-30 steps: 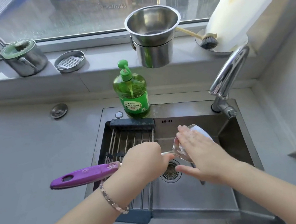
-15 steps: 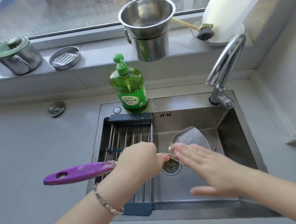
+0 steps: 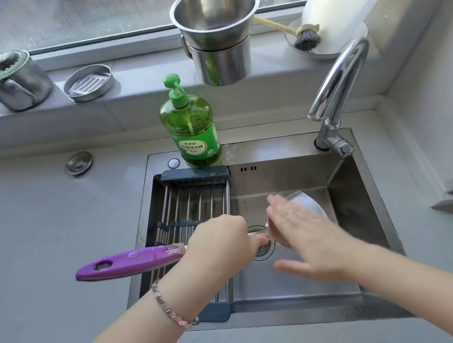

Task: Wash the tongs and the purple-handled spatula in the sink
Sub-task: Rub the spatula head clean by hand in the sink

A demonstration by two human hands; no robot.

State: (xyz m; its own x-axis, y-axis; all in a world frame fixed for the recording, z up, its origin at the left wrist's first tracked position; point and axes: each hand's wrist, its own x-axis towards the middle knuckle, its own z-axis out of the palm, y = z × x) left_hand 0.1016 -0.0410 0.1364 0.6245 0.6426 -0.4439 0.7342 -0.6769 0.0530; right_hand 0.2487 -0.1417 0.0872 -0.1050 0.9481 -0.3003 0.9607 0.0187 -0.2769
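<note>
Right now my left hand (image 3: 221, 247) is closed round the spatula (image 3: 133, 262) just where the purple handle meets the metal neck, holding it level over the sink (image 3: 368, 210), handle poking out to the left above the worktop (image 3: 41, 239). My right hand (image 3: 305, 235) is open and flat, fingers spread, laid against the metal blade, which sits above the drain; it grips nothing, and its edges are blurred. I'd judge this as hand-rubbing the blade, mid-wash.

How far along? The spatula is in hand but I see no water falling from the tap (image 3: 336, 93) and no clear lather on the blade, though there are small pale flecks on the handle that could be suds or droplets; I can't tell which. The green soap bottle (image 3: 191, 130) stands on the sink's back ledge, well clear of both hands. A drying rack (image 3: 195, 204) lies across the left part of the basin with nothing on it.

The tongs I can't find anywhere in view, so whether they are washed already or yet to come I cannot say. Rinsing the spatula looks to be still ahead.
</note>
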